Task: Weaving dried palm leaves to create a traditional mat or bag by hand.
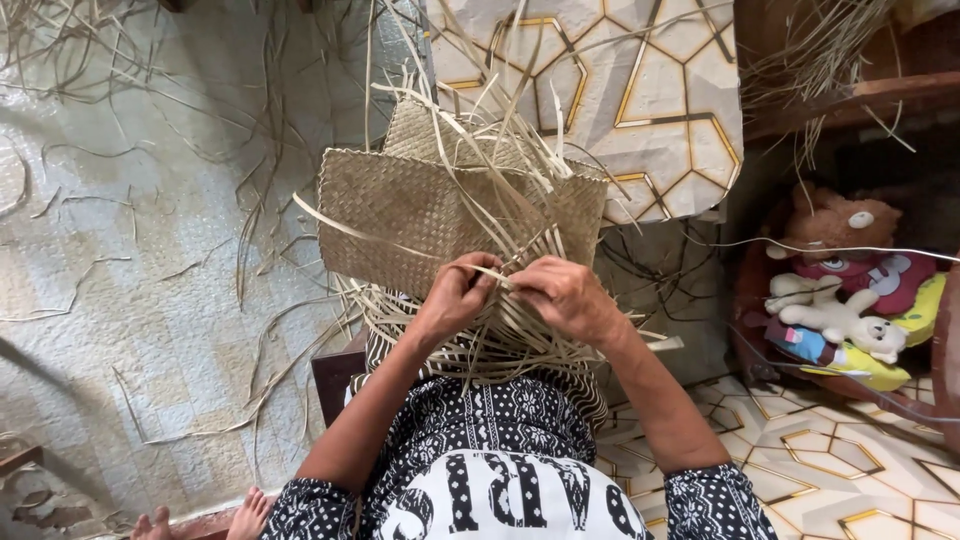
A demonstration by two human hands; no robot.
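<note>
We look down at a floor covered with a pale green patterned mat (pixel 150 300), slightly shiny and wrinkled, and many thin dry strips (pixel 250 200) lie scattered over it. At the top there is a block with a hexagon pattern (pixel 660 90) in cream and gold lines, and the same pattern is on the floor tiles (pixel 820 460) at the lower right. On the right side, in a dark wooden corner, we see stuffed toys (pixel 840 290) — a brown bear, a white one and some bright red and yellow cloth. A bare foot (pixel 250 512) shows at the bottom left edge.

In the middle we see the woven piece (pixel 430 210), made from flat straw-coloured strips plaited in a tight diagonal check. Its finished part is a flat, dull panel with folded corners, and it stands up in front of the person, above the lap. From its top and lower edge many loose strips stick out, long, stiff and curling.

The left hand (pixel 455 295) and the right hand (pixel 565 295) meet at the lower edge of the woven piece. Both are closed in a pinch on one loose strip (pixel 495 272) — the fingertips almost touch each other there. The person wears black and white patterned clothing (pixel 490 450).
</note>
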